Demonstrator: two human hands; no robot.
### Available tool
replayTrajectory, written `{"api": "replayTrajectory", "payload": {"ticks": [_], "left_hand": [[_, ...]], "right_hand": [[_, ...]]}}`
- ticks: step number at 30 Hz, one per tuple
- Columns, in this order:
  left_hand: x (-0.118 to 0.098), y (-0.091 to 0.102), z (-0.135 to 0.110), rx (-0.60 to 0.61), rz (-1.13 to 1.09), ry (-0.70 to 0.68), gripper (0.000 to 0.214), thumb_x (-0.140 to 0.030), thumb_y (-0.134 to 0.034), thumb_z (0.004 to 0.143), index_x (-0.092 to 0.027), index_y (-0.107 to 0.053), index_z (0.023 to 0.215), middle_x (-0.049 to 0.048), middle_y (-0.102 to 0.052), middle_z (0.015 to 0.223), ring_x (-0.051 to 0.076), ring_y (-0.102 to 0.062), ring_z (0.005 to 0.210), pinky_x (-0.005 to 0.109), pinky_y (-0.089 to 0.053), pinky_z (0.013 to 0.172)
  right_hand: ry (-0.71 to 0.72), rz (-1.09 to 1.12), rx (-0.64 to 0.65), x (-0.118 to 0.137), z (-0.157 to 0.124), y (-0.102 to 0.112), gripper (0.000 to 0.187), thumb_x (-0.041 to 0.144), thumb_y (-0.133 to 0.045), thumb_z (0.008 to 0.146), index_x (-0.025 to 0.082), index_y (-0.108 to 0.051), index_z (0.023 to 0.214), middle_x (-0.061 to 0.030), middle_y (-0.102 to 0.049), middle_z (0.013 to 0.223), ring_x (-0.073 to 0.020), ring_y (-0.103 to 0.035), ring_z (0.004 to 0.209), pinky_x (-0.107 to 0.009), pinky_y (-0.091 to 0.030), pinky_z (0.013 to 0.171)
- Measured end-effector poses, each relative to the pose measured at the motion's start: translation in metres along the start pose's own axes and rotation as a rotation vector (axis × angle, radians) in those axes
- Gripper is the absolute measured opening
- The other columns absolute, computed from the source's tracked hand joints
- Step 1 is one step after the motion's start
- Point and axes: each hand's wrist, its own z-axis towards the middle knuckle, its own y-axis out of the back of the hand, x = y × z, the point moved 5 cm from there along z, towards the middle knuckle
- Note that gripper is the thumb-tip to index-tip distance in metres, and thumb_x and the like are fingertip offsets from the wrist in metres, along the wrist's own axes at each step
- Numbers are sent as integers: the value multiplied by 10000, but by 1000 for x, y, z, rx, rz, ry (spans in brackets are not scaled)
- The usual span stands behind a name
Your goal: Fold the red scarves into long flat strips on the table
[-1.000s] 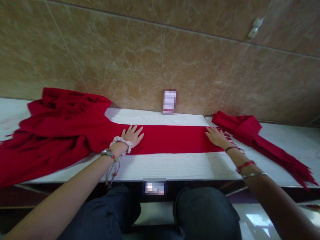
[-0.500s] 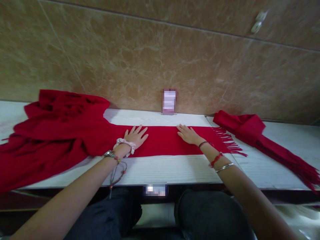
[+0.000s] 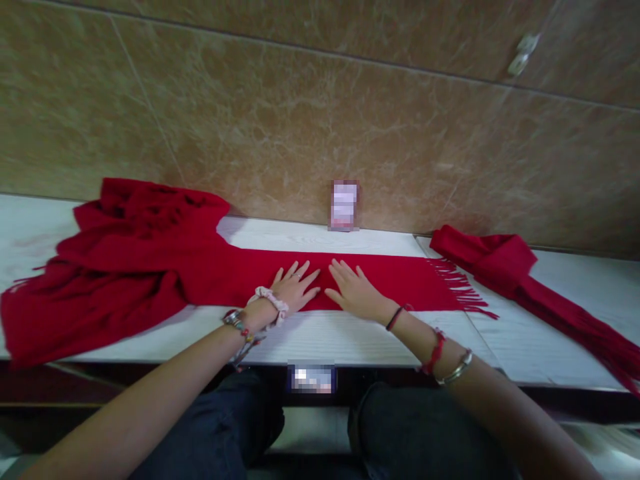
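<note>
A red scarf lies along the white table, its middle stretch flat and its fringed end spread toward the right. At the left the same red cloth is bunched in loose folds. My left hand rests palm down on the flat stretch, fingers spread. Close beside it, my right hand also lies flat on the scarf with fingers apart. A narrow gap separates the two hands. Neither of them grips the cloth.
A second red fringed piece, folded like a scarf, lies at the right. A blurred-out card stands against the brown tiled wall. The white table ends just before my knees, near a pixelated patch.
Both hands have moved toward each other over the scarf, the left one rightward and the right one leftward. The view has shifted slightly.
</note>
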Motion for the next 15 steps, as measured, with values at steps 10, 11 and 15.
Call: {"api": "replayTrajectory", "payload": {"ticks": [10, 11, 15], "left_hand": [[0, -6, -5, -61, 16, -6, 500, -449, -266, 894, -298, -278, 1371, 35, -194, 1458, 276, -153, 1330, 484, -172, 1037], [1, -5, -3, -27, 10, -3, 508, -457, -271, 891, -300, -269, 1373, 36, -181, 1460, 281, -142, 1332, 495, -173, 1033], [7, 14, 18, 112, -19, -76, 558, -480, -428, 821, -261, -369, 1332, 64, -276, 1426, 267, -251, 1300, 404, -259, 1020]], "right_hand": [[-257, -206, 97, -109, -94, -5, 485, 290, -248, 907, 134, -301, 1363, -130, -265, 1428, -284, -251, 1299, -524, -307, 969], [-309, -236, 107, -125, -105, -3, 474, 273, -251, 904, 142, -324, 1353, -132, -279, 1423, -289, -258, 1295, -529, -316, 961], [-445, -303, 92, -149, -116, 12, 473, 273, -312, 885, 97, -369, 1321, -170, -315, 1400, -316, -253, 1293, -554, -310, 956]]}}
